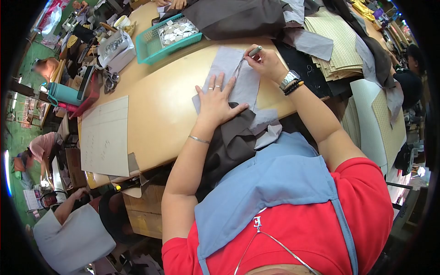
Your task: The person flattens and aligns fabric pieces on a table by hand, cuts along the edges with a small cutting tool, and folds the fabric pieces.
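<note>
A light grey-lavender piece of fabric (247,89) lies on the wooden table, partly under my left hand (216,103). That hand presses flat on the cloth with its fingers spread, two of them ringed. My right hand (266,63) is closed round a grey marker pen (255,51), above the fabric's upper right part. Its tip is hidden by the fingers. A slit or fold runs down the cloth between the two hands. Dark grey-brown cloth (233,137) bunches below my left wrist and hangs over the table's near edge.
A teal basket (145,50) holds white pieces, with dark cloth (233,18) beside it. Scissors (110,81) and a cardboard pattern sheet (105,137) lie left on the table (160,105). Patterned sheets (337,41) are stacked right. Another person's hands (172,3) show at the top.
</note>
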Demonstrator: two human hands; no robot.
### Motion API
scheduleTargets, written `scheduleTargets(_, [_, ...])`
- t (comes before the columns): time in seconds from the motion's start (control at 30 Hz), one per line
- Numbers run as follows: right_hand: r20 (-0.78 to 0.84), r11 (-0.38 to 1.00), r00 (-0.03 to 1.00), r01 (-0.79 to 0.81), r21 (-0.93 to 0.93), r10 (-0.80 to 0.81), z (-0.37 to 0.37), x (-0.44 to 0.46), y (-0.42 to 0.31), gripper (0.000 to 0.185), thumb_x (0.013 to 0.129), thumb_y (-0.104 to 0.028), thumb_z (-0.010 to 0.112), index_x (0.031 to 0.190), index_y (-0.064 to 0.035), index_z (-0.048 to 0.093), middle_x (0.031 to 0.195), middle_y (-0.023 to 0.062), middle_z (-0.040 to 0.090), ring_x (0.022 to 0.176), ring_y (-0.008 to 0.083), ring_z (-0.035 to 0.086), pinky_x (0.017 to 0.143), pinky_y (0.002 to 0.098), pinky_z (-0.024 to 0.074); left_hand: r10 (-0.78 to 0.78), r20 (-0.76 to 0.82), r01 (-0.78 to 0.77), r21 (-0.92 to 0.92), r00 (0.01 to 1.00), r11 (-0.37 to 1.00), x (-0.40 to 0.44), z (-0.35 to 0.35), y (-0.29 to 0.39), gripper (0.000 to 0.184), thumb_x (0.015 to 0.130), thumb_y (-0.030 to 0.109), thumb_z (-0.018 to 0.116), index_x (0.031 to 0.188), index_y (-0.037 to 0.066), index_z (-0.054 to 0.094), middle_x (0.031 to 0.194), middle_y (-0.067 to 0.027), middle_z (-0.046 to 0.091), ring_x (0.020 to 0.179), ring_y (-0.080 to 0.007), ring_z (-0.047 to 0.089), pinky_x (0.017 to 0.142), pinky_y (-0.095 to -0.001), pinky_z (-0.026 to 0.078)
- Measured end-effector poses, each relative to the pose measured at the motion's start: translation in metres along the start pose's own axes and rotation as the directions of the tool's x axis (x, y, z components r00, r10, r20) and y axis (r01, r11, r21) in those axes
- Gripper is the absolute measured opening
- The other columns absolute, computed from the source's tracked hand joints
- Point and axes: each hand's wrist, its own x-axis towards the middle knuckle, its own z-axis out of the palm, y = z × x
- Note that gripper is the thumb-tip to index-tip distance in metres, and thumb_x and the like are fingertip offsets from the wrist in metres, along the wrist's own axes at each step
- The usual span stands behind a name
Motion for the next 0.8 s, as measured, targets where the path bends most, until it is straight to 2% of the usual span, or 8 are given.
scheduleTargets(0.13, [0.011, 0.998, 0.998, -0.063, -0.024, 0.063, -0.004, 0.006, -0.003, 0.012, 0.089, -0.01, 0.069, 0.098, -0.0061, 0.063, 0.074, 0.0043, 0.067, 0.067, 0.0085, 0.064, 0.062, 0.0269, 0.051, -0.002, 0.009, 0.002, -0.013, 1.0, 1.0, 0.001, 0.001, 0.0, 0.095, 0.075, 0.08, 0.056, 0.149, 0.023, 0.042, 0.159, -0.0154, 0.03, 0.146, -0.0378, 0.026, 0.104, -0.0785, 0.016])
scheduleTargets(0.33, [-0.066, 0.998, 0.997, -0.023, 0.062, 0.027, -0.001, 0.012, 0.011, 0.011, 0.089, -0.011, 0.069, 0.097, -0.0061, 0.064, 0.075, 0.0039, 0.068, 0.066, 0.0094, 0.064, 0.064, 0.0263, 0.0521, 0.001, 0.002, -0.001, -0.007, 1.0, 1.0, 0.0, 0.002, -0.001, 0.095, 0.075, 0.08, 0.055, 0.149, 0.022, 0.042, 0.158, -0.0159, 0.031, 0.146, -0.0379, 0.026, 0.103, -0.0786, 0.017])
scheduleTargets(0.43, [-0.099, 0.997, 0.993, -0.07, -0.039, 0.065, -0.006, 0.012, 0.01, 0.01, 0.089, -0.01, 0.068, 0.097, -0.0059, 0.064, 0.077, 0.0036, 0.069, 0.068, 0.0083, 0.065, 0.065, 0.0256, 0.0525, 0.004, -0.022, -0.004, 0.0, 1.0, 1.0, -0.001, 0.002, -0.001, 0.092, 0.076, 0.079, 0.056, 0.149, 0.024, 0.043, 0.157, -0.0158, 0.033, 0.145, -0.0377, 0.029, 0.103, -0.0786, 0.019])
scheduleTargets(0.53, [-0.22, 0.992, 0.971, -0.113, -0.05, 0.099, -0.021, 0.019, 0.028, 0.009, 0.089, -0.01, 0.068, 0.096, -0.0061, 0.063, 0.078, 0.0041, 0.07, 0.071, 0.0075, 0.066, 0.066, 0.0251, 0.053, 0.0, -0.016, 0.0, -0.018, 1.0, 1.0, -0.001, 0.0, 0.0, 0.091, 0.076, 0.079, 0.056, 0.148, 0.024, 0.044, 0.157, -0.0158, 0.033, 0.146, -0.0376, 0.028, 0.103, -0.0786, 0.018])
scheduleTargets(0.63, [-0.298, 0.988, 0.947, -0.087, 0.126, 0.121, -0.033, 0.023, 0.037, 0.01, 0.094, -0.012, 0.064, 0.1, -0.0059, 0.059, 0.085, 0.0031, 0.071, 0.076, 0.0078, 0.067, 0.068, 0.0235, 0.0532, -0.016, 0.004, 0.016, -0.025, 1.0, 1.0, 0.003, -0.001, 0.0, 0.088, 0.078, 0.077, 0.056, 0.147, 0.024, 0.045, 0.157, -0.0156, 0.033, 0.145, -0.0372, 0.028, 0.104, -0.0783, 0.017])
scheduleTargets(0.73, [-0.12, 0.868, 0.939, -0.244, 0.431, 0.324, -0.027, 0.013, 0.024, 0.011, 0.1, -0.014, 0.059, 0.107, -0.0099, 0.052, 0.1, 0.0056, 0.069, 0.081, 0.0093, 0.068, 0.068, 0.0236, 0.0556, -0.027, 0.021, 0.028, -0.033, 0.999, 0.999, 0.014, 0.0, 0.0, 0.085, 0.079, 0.076, 0.055, 0.146, 0.024, 0.046, 0.156, -0.0157, 0.034, 0.145, -0.0367, 0.03, 0.106, -0.0772, 0.015])
scheduleTargets(0.8, [-0.048, 0.856, 0.947, -0.263, 0.445, 0.316, -0.014, 0.003, 0.026, 0.013, 0.101, -0.015, 0.055, 0.111, -0.0115, 0.047, 0.101, 0.0052, 0.067, 0.081, 0.0091, 0.067, 0.068, 0.0223, 0.0544, -0.031, 0.031, 0.033, -0.043, 0.999, 0.999, 0.024, -0.003, 0.002, 0.083, 0.08, 0.075, 0.055, 0.145, 0.024, 0.047, 0.156, -0.0157, 0.035, 0.145, -0.0364, 0.03, 0.107, -0.0766, 0.015])
